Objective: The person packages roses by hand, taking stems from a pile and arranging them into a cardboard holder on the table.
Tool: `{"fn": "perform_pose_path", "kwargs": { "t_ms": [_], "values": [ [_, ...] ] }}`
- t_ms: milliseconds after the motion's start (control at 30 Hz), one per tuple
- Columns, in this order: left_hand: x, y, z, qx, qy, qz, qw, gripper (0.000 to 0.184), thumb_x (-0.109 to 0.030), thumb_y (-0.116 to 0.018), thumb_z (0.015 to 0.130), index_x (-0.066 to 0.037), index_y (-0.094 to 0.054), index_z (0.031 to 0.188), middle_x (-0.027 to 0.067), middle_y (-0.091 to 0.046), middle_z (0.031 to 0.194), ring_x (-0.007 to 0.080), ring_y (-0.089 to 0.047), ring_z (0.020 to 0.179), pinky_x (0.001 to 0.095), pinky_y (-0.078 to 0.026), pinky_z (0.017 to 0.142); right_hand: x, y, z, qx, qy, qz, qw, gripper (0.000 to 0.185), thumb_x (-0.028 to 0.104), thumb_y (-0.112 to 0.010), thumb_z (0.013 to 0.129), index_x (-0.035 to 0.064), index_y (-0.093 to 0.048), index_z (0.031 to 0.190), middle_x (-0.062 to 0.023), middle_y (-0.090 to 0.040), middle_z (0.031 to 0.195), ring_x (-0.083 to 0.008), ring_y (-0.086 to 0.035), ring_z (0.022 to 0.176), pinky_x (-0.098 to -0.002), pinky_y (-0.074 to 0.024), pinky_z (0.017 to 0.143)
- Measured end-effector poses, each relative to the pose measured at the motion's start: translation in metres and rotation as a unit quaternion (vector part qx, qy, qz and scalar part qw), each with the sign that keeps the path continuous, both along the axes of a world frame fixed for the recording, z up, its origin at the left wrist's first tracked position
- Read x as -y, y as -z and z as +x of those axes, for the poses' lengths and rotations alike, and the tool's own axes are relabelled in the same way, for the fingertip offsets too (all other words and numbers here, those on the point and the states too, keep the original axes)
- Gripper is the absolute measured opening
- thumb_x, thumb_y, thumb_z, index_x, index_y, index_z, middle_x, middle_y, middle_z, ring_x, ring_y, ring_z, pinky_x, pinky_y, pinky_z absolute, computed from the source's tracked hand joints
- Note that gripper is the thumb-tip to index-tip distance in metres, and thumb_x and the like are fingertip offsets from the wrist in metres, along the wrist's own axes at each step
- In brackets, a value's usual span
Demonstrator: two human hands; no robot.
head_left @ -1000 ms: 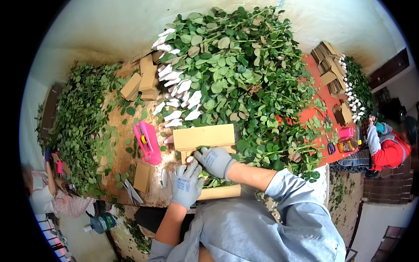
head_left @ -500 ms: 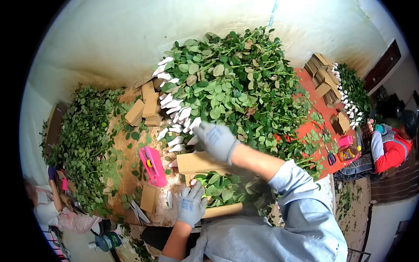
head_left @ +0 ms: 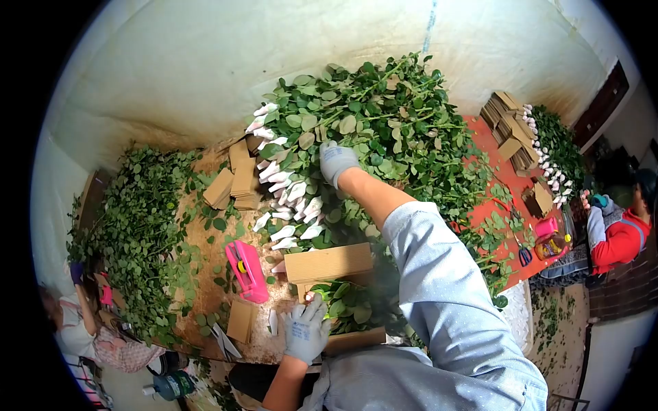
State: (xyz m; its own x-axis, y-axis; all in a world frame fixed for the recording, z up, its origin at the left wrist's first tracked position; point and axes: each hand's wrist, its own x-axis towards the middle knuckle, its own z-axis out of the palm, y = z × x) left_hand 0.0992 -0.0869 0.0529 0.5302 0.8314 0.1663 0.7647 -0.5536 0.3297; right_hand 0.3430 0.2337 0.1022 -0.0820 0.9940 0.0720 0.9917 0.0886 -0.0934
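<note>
My left hand (head_left: 306, 331), in a grey glove, is at the flower end of a small bunch of leafy rose stems (head_left: 351, 301). Its fingers look stretched and slightly apart, touching the blooms. Corrugated cardboard (head_left: 329, 264) lies along the bunch's far side, with another cardboard strip (head_left: 356, 340) on the near side. My right hand (head_left: 337, 162), also gloved, reaches into the big pile of roses (head_left: 397, 130), just beyond the white-sleeved flower heads (head_left: 296, 192). Its fingers are curled among the leaves; what they grip is hidden.
A pink tape dispenser (head_left: 247, 270), a cardboard piece (head_left: 241, 320) and scissors (head_left: 225, 341) lie left of my left hand. Cardboard stacks (head_left: 245, 178) stand by the pile. More greenery (head_left: 133, 240) covers the left side. Co-workers (head_left: 620, 229) are at both sides.
My right hand has moved away from the cardboard and white-sleeved heads, up into the leaves of the pile. My left hand stays at the bunch. The view has shifted slightly.
</note>
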Motion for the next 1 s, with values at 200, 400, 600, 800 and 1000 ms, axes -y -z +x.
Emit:
{"fn": "perform_pose_path", "kwargs": {
  "t_ms": [200, 400, 600, 800, 1000],
  "values": [
    [0.001, 0.013, -0.005, -0.017, -0.011, -0.042, 0.999, 0.038, -0.029, -0.072, 0.085, -0.013, -0.072, 0.119, 0.0005, -0.059, 0.144, 0.0266, -0.057, 0.106, 0.0530, -0.047, 0.089, 0.021, -0.013, 0.011, 0.109, -0.057, 0.007, 0.992, 0.037, 0.016, -0.065, 0.094, 0.0059, -0.059, 0.128, -0.0154, -0.064, 0.127, -0.0298, -0.072, 0.105, -0.0419, -0.0592, 0.084],
    [0.001, 0.019, -0.007, -0.015, -0.003, -0.027, 1.000, 0.037, -0.028, -0.072, 0.085, -0.012, -0.072, 0.118, 0.0019, -0.060, 0.144, 0.0275, -0.057, 0.105, 0.0524, -0.049, 0.087, 0.039, -0.009, 0.034, 0.145, -0.125, 0.009, 0.981, 0.031, 0.018, -0.066, 0.091, 0.0098, -0.067, 0.121, -0.0139, -0.066, 0.121, -0.0320, -0.073, 0.097, -0.0436, -0.0594, 0.077],
    [0.002, 0.016, -0.006, -0.005, 0.002, -0.016, 1.000, 0.037, -0.026, -0.072, 0.084, -0.010, -0.072, 0.118, 0.0028, -0.060, 0.142, 0.0271, -0.058, 0.101, 0.0478, -0.050, 0.084, 0.066, 0.021, 0.050, 0.174, -0.107, -0.017, 0.979, 0.023, 0.019, -0.058, 0.095, 0.0086, -0.075, 0.107, -0.0116, -0.070, 0.111, -0.0334, -0.066, 0.109, -0.0443, -0.0568, 0.082],
    [0.001, 0.013, -0.004, -0.009, 0.009, -0.001, 1.000, 0.036, -0.023, -0.072, 0.083, -0.010, -0.072, 0.117, 0.0029, -0.061, 0.139, 0.0266, -0.058, 0.098, 0.0441, -0.051, 0.083, 0.065, 0.049, 0.054, 0.155, -0.138, -0.046, 0.977, 0.024, 0.021, -0.055, 0.099, 0.0117, -0.073, 0.112, -0.0111, -0.073, 0.111, -0.0313, -0.072, 0.100, -0.0434, -0.0566, 0.078],
    [0.001, 0.013, -0.004, -0.002, 0.005, -0.007, 1.000, 0.036, -0.023, -0.073, 0.083, -0.008, -0.073, 0.116, 0.0039, -0.061, 0.139, 0.0272, -0.057, 0.098, 0.0436, -0.050, 0.086, 0.100, 0.036, 0.042, 0.157, -0.222, -0.005, 0.962, 0.022, 0.018, -0.054, 0.099, 0.0119, -0.070, 0.113, -0.0116, -0.072, 0.102, -0.0311, -0.073, 0.090, -0.0429, -0.0571, 0.070]
  ]
}}
